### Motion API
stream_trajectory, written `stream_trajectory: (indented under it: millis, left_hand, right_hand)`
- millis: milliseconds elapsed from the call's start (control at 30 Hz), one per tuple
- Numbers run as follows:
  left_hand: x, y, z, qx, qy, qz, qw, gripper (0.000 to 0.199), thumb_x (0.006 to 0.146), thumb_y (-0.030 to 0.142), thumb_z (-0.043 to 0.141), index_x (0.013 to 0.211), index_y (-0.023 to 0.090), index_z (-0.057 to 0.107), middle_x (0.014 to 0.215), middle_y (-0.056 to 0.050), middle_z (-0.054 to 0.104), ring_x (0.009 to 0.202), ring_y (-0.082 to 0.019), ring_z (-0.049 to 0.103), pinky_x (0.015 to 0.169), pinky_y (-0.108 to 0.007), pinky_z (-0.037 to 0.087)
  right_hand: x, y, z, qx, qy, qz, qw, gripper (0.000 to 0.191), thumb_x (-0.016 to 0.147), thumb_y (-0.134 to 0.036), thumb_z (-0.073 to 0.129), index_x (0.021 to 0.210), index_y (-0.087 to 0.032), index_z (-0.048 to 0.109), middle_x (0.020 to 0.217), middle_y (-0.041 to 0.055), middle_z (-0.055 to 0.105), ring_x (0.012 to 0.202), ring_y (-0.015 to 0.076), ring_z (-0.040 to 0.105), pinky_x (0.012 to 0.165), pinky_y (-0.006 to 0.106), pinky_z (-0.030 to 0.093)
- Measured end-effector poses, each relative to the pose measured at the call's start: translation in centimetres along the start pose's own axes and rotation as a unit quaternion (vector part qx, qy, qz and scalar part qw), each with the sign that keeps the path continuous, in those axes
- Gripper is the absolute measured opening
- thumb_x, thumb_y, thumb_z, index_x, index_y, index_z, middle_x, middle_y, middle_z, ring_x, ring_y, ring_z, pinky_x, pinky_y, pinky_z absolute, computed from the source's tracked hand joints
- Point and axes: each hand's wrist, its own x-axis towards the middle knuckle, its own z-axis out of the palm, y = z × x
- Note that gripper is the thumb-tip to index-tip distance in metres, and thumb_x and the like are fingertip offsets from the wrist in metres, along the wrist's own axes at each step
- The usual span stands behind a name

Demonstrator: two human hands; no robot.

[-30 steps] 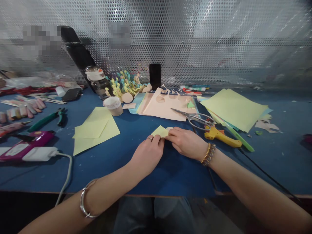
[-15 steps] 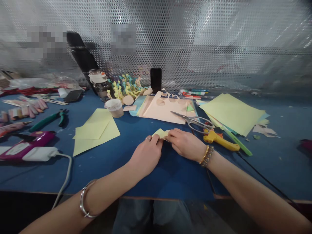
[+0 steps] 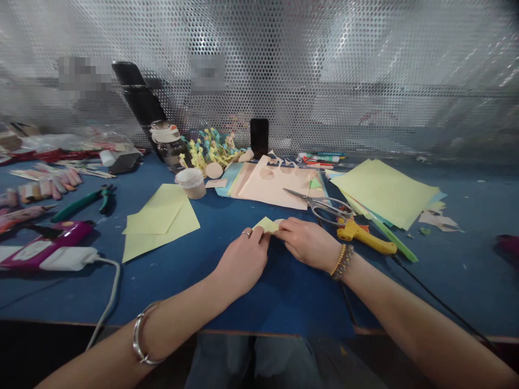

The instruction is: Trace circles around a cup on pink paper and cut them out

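Both hands meet over the middle of the blue table, working on a small piece of yellow paper (image 3: 265,223). My left hand (image 3: 244,259) has its fingers closed on the paper's near edge. My right hand (image 3: 310,244) pinches at the right side, where a small pale round piece (image 3: 278,222) shows beside its fingertips. Fingers hide most of the paper's lower part. Beyond the right hand lie scissors (image 3: 324,208), slightly open, and a yellow-handled tool (image 3: 365,237). Larger yellow sheets (image 3: 178,208) lie to the left of my hands.
A paper cup (image 3: 191,183), a bottle (image 3: 168,146) and a cluster of small paper stars (image 3: 206,151) stand behind. Stacked paper (image 3: 389,192) lies right, a green cutter (image 3: 393,237) beside it. Left are pliers (image 3: 83,204) and a purple-white corded device (image 3: 60,246). A phone (image 3: 259,136) stands upright.
The view has tilted slightly, so the table's contents sit a little lower. Both hands stay on the yellow paper, with the pale round piece a little more visible.
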Motion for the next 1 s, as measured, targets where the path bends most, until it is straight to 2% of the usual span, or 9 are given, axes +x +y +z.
stream_trajectory:
  millis: [233, 400, 733, 1000]
  left_hand:
    - [-0.25, 0.0, -0.28, -0.026, 0.006, -0.045, 0.999, 0.036, 0.086, 0.017, 0.045, 0.119, 0.009, 0.055, 0.099, -0.011, 0.055, 0.089, -0.026, 0.053, 0.073, -0.038, 0.048]
    - [-0.39, -0.05, 0.14, -0.025, 0.036, -0.022, 0.999, 0.039, 0.088, 0.013, 0.04, 0.125, 0.009, 0.051, 0.108, -0.012, 0.056, 0.096, -0.025, 0.053, 0.08, -0.038, 0.047]
    - [-0.26, -0.12, 0.43, -0.053, -0.001, -0.021, 0.998, 0.039, 0.087, 0.012, 0.041, 0.124, 0.01, 0.051, 0.108, -0.012, 0.056, 0.093, -0.024, 0.053, 0.079, -0.037, 0.049]
    - [-0.2, -0.12, 0.01, -0.075, -0.01, -0.033, 0.997, 0.04, 0.086, 0.013, 0.042, 0.125, 0.01, 0.05, 0.112, -0.012, 0.055, 0.099, -0.025, 0.052, 0.083, -0.038, 0.048]
  right_hand:
    - [0.07, 0.11, 0.19, -0.018, -0.01, 0.004, 1.0, 0.026, 0.092, -0.013, 0.04, 0.107, -0.013, 0.061, 0.095, 0.0083, 0.057, 0.088, 0.0198, 0.05, 0.075, 0.032, 0.047]
    - [0.19, 0.01, 0.23, -0.019, -0.015, 0.004, 1.0, 0.024, 0.092, -0.012, 0.041, 0.105, -0.012, 0.061, 0.095, 0.0085, 0.057, 0.088, 0.0199, 0.05, 0.075, 0.032, 0.047]
    - [0.02, 0.47, -0.03, 0.004, 0.012, 0.005, 1.0, 0.022, 0.092, -0.012, 0.043, 0.101, -0.012, 0.064, 0.093, 0.0083, 0.059, 0.089, 0.0191, 0.05, 0.076, 0.031, 0.045]
    - [0.12, 0.49, 0.38, -0.007, 0.007, 0.001, 1.0, 0.022, 0.093, -0.013, 0.042, 0.102, -0.013, 0.062, 0.093, 0.0082, 0.058, 0.087, 0.0189, 0.05, 0.075, 0.031, 0.045]
